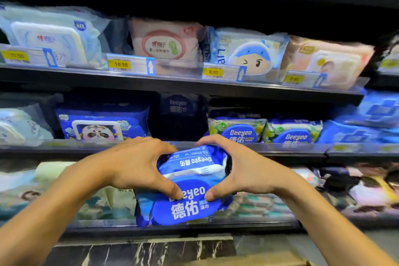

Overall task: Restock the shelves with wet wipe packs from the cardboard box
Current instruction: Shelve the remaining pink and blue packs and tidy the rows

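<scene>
Head view: mid-placement, clasping the blue Deeyeo wet wipe pack (187, 190) between left hand (138, 164) and right hand (244, 168), fingers curled round its sides, just below the dark shelf gap (179, 123); next likely calls for lifting and sliding it in squarely.

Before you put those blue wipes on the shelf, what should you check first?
1. Grip: left hand and right hand both hold the blue wipes, thumbs on the front: ok.
2. Space: a gap on the shelf between the panda pack and the green packs: ok.
3. Match: the dark pack behind the gap reads Deeyeo, like yours: ok.
4. Count: one pack or two in the hands: cannot tell.
5. Price tag under the gap: blurred, cannot tell.
</scene>
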`<state>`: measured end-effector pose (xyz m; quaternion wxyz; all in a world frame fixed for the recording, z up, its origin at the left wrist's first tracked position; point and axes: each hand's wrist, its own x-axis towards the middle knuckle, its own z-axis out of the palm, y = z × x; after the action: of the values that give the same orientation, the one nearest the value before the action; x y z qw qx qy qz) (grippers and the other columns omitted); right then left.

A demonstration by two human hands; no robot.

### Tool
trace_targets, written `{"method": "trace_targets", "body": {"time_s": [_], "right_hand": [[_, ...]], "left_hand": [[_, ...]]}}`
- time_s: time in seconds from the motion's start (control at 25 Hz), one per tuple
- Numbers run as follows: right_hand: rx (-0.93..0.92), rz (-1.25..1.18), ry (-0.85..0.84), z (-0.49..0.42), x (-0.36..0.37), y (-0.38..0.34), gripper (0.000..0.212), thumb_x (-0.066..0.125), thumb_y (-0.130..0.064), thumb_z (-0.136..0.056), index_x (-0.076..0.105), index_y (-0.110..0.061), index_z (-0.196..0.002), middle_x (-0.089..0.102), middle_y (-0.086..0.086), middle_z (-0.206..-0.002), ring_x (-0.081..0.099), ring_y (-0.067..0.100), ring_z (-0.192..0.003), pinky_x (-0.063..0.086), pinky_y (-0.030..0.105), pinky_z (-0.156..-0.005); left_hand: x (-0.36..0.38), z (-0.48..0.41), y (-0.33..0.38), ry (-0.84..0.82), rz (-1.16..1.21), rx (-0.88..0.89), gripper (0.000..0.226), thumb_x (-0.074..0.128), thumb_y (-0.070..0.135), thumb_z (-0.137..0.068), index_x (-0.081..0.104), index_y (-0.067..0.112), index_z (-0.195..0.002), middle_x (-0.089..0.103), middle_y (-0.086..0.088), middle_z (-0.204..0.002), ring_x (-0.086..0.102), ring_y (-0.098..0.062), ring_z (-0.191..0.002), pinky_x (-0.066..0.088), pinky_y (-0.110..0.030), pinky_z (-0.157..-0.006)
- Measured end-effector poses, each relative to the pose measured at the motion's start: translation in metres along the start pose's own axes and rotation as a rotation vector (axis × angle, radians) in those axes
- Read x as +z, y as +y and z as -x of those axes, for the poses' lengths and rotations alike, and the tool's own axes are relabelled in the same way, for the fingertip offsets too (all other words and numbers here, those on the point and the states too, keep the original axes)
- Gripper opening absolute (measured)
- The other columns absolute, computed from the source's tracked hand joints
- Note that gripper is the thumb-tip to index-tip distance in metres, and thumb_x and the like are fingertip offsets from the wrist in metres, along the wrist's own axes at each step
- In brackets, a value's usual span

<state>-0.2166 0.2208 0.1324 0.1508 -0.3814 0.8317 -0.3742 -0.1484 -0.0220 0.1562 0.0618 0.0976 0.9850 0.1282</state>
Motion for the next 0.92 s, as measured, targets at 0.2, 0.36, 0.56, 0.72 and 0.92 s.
{"method": "trace_targets", "body": {"time_s": [0.2,0.36,0.56,0.72,0.92], "right_hand": [[0.021,-0.186,0.196,0.022,-0.022,0.04,0.074,0.098,-0.017,-0.056,0.062,-0.038,-0.117,0.073,-0.002,-0.114,0.071,0.023,-0.106,0.059,0.047,-0.091],[0.016,-0.333,0.218,0.009,-0.021,0.053,0.064,0.097,-0.025,-0.051,0.064,-0.037,-0.104,0.069,0.025,-0.101,0.062,0.028,-0.077,0.054,0.053,-0.067],[-0.097,-0.332,0.241,-0.016,-0.003,0.045,0.056,0.095,-0.006,-0.061,0.061,-0.026,-0.101,0.06,-0.023,-0.068,0.048,0.007,-0.059,0.044,0.021,-0.052],[-0.231,-0.186,0.332,-0.047,0.006,0.016,0.057,0.095,-0.012,-0.061,0.055,-0.028,-0.097,0.062,-0.013,-0.095,0.057,0.014,-0.079,0.051,0.033,-0.07],[-0.366,-0.12,0.428,-0.086,0.013,0.007,0.057,0.093,-0.015,-0.063,0.052,-0.026,-0.1,0.065,-0.015,-0.119,0.066,0.018,-0.107,0.053,0.046,-0.093]], "left_hand": [[0.035,-0.025,0.017,0.212,0.385,0.08,0.067,0.079,0.071,-0.056,0.059,0.05,-0.116,0.068,0.026,-0.109,0.064,0.002,-0.099,0.053,-0.035,-0.091],[0.068,-0.012,0.009,0.588,0.792,-0.015,0.076,0.089,0.052,-0.062,0.053,0.047,-0.129,0.059,0.021,-0.128,0.063,0.001,-0.107,0.05,-0.014,-0.083],[0.066,0.009,-0.02,0.567,0.885,-0.015,0.079,0.095,0.037,-0.054,0.056,0.041,-0.123,0.066,0.022,-0.116,0.072,-0.009,-0.088,0.056,-0.017,-0.071],[0.043,0.014,-0.036,0.751,0.667,0.002,0.069,0.09,0.015,-0.058,0.057,0.03,-0.116,0.061,0.017,-0.113,0.062,0.001,-0.066,0.048,-0.009,-0.061],[0.013,0.009,-0.071,0.779,0.371,-0.003,0.069,0.089,0.033,-0.059,0.056,0.042,-0.119,0.061,0.021,-0.118,0.058,0.002,-0.106,0.045,-0.016,-0.092]]}}
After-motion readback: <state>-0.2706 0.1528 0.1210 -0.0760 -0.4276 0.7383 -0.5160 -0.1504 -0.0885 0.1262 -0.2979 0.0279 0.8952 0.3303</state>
